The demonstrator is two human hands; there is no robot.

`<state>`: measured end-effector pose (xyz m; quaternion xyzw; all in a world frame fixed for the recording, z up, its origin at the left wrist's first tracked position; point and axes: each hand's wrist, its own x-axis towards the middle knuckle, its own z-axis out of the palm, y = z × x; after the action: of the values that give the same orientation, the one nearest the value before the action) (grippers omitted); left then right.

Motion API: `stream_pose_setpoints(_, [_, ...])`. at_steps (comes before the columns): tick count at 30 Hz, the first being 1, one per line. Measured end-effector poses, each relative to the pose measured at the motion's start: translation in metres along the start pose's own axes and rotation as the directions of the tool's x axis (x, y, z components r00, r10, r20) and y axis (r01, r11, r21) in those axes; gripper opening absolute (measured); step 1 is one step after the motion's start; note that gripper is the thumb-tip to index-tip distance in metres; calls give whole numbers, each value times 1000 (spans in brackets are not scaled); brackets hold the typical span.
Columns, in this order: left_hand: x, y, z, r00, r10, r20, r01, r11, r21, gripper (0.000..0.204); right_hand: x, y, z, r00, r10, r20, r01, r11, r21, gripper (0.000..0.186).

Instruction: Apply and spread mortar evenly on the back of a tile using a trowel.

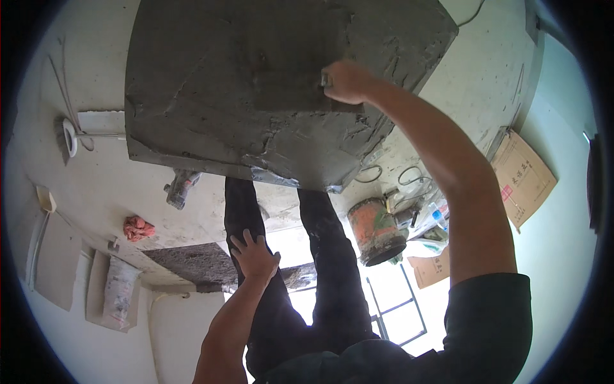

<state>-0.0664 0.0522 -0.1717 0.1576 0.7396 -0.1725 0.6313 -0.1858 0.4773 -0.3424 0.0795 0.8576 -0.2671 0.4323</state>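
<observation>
Mortar-spreading step, judged under way: right hand [343, 81], fist closed on a tool mostly hidden, works at upper centre on the large grey mortar-coated slab [256, 83]. Left hand [254, 255], fingers spread, rests on the dark trouser leg [246, 211] at lower centre. Next stroke needs room toward the slab's lower edge; orange-stained bucket [378, 232] stands right of centre.

Lots of stuff lying around on the dusty floor [115, 185]. Right of centre there's a grubby orange bucket [377, 232], with a brown cardboard box [524, 178] further right at the frame edge. Left of centre sits a crumpled red rag [137, 228], and lower left a pale sack [119, 289]. A brush [66, 137] lies at the left edge, with loops of cable [409, 174] above the bucket.
</observation>
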Motion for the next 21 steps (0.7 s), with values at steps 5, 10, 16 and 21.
stream_pose_setpoints(5, [-2,7,-7,1000,2,6,-2,997,74,70,-45,-18,55,990,37,136,-36,999,-12,24])
stream_pose_setpoints(10, [3,14,-6,1000,15,-22,-12,991,130,68,-68,-33,82,973,11,230,5,998,-67,21])
stream_pose_setpoints(16, [-2,9,-1,999,-35,-2,35,986,163,73,-64,32,3,963,256,-81,-256,967,16,33])
stream_pose_setpoints(21, [-1,18,-2,1000,-25,11,23,982,187,71,-9,114,-78,908,98,-408,-183,967,-175,35])
